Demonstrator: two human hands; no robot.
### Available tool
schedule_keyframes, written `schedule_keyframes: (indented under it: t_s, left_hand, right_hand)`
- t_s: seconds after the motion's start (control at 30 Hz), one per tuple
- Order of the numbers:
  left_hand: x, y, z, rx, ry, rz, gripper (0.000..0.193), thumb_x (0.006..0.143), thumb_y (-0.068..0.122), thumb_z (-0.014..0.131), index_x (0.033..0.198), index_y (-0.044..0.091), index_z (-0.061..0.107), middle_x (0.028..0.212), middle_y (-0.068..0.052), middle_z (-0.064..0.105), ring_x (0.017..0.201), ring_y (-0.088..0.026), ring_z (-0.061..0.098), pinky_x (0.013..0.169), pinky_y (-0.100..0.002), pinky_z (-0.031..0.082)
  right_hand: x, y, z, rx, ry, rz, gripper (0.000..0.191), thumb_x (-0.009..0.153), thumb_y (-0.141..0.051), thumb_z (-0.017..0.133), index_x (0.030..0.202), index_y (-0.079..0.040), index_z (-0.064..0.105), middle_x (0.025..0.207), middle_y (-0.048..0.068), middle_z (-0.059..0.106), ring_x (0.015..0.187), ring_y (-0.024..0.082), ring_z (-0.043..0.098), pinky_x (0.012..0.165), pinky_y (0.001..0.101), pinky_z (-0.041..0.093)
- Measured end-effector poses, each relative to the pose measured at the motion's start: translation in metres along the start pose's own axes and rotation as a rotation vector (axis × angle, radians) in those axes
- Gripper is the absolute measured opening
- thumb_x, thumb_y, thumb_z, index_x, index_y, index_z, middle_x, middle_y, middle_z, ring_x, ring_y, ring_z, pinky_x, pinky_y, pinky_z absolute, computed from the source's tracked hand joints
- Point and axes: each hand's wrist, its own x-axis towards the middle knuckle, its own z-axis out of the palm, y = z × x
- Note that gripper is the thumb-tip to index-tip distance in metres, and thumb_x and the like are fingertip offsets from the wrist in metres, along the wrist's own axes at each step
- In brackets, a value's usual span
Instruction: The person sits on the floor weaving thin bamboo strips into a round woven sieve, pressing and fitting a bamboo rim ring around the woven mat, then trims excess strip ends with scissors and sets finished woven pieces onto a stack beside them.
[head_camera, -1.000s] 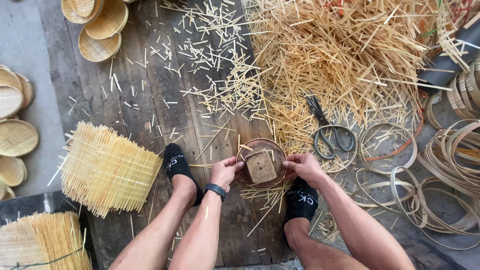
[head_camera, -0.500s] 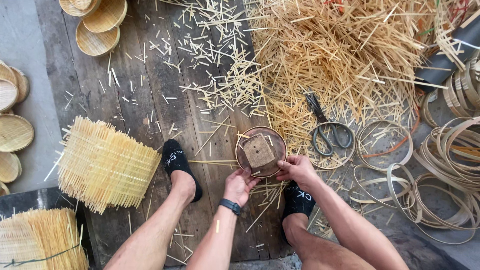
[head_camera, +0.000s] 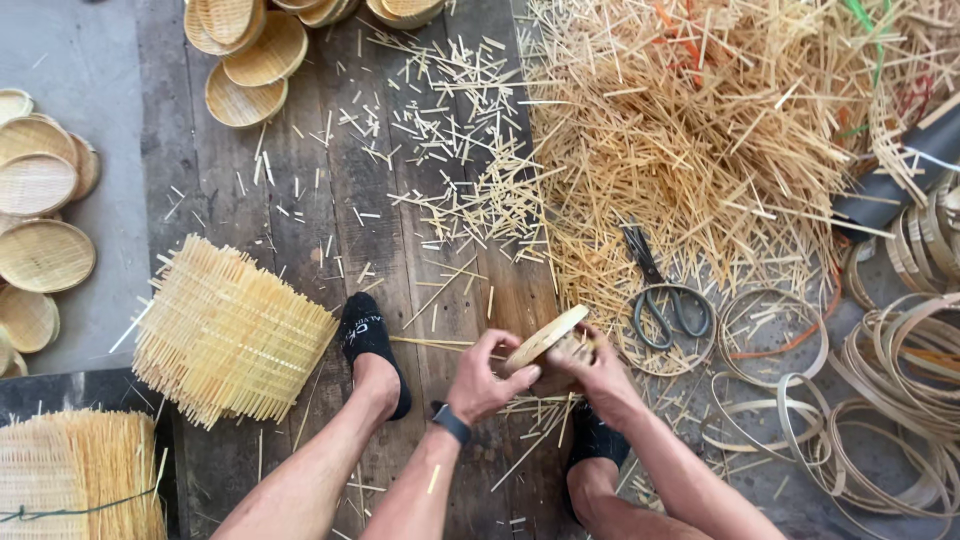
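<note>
A small round woven bamboo tray (head_camera: 545, 338) is tilted on edge between my hands, its pale underside facing up-left. My left hand (head_camera: 487, 377), with a dark watch on the wrist, grips its lower left rim. On its right side my right hand (head_camera: 598, 372) holds it, fingers curled over the rim. Both hands hover above the wooden planks (head_camera: 440, 260), between my two feet in black socks (head_camera: 370, 345).
Grey scissors (head_camera: 660, 295) lie just right of my hands. A big heap of bamboo strips (head_camera: 700, 130) fills the upper right, bamboo hoops (head_camera: 880, 400) the right edge. A stack of woven mats (head_camera: 225, 335) sits left, finished trays (head_camera: 45, 220) further left and at the top.
The round tray lay flat with a wooden block on it; now both hands have tipped it up on edge and the block is out of sight.
</note>
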Motion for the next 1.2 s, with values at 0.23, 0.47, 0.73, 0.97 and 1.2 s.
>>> schedule_keyframes:
  t_s: [0.23, 0.47, 0.73, 0.97, 1.2]
  left_hand:
    - [0.022, 0.051, 0.011, 0.256, -0.059, 0.254, 0.055, 0.102, 0.049, 0.058, 0.123, -0.001, 0.069, 0.111, -0.026, 0.073, 0.099, -0.039, 0.072, 0.083, -0.044, 0.059]
    - [0.042, 0.004, 0.003, 0.235, -0.093, 0.067, 0.058, 0.101, 0.054, 0.048, 0.125, 0.006, 0.072, 0.088, -0.02, 0.075, 0.076, -0.035, 0.073, 0.065, -0.045, 0.057]
    - [0.111, -0.131, -0.054, 0.123, 0.217, -0.484, 0.078, 0.105, 0.065, 0.051, 0.094, -0.007, 0.078, 0.068, -0.016, 0.071, 0.066, -0.019, 0.067, 0.064, -0.037, 0.052]
    - [0.235, -0.068, -0.073, -0.483, 0.232, -0.388, 0.034, 0.104, 0.03, 0.058, 0.109, -0.002, 0.07, 0.1, -0.01, 0.077, 0.085, -0.017, 0.071, 0.078, -0.034, 0.058]
    - [0.286, 0.049, -0.106, -1.081, 0.17, -0.178, 0.043, 0.105, 0.042, 0.057, 0.094, 0.0, 0.056, 0.099, -0.019, 0.076, 0.09, -0.027, 0.075, 0.084, -0.04, 0.063]
  right_hand:
    - [0.009, 0.018, 0.024, -0.182, 0.12, -0.174, 0.069, 0.07, -0.023, 0.083, 0.129, 0.006, 0.062, 0.105, 0.014, 0.075, 0.093, 0.02, 0.07, 0.079, 0.0315, 0.058]
    - [0.012, -0.007, 0.02, -0.234, 0.005, -0.078, 0.076, 0.062, -0.023, 0.09, 0.127, 0.006, 0.063, 0.102, 0.017, 0.078, 0.087, 0.023, 0.075, 0.079, 0.0328, 0.061]
    - [0.004, 0.009, -0.058, 0.314, -0.25, -0.157, 0.082, 0.067, -0.025, 0.087, 0.133, 0.008, 0.052, 0.12, 0.019, 0.069, 0.107, 0.028, 0.07, 0.096, 0.0423, 0.057]
    - [0.011, 0.021, -0.093, 0.349, -0.157, -0.203, 0.075, 0.073, -0.025, 0.083, 0.133, 0.009, 0.054, 0.12, 0.019, 0.069, 0.109, 0.028, 0.068, 0.097, 0.0425, 0.054]
    - [0.014, 0.026, -0.09, 0.352, -0.149, -0.173, 0.071, 0.074, -0.023, 0.082, 0.132, 0.009, 0.055, 0.119, 0.02, 0.07, 0.108, 0.029, 0.068, 0.095, 0.0431, 0.054]
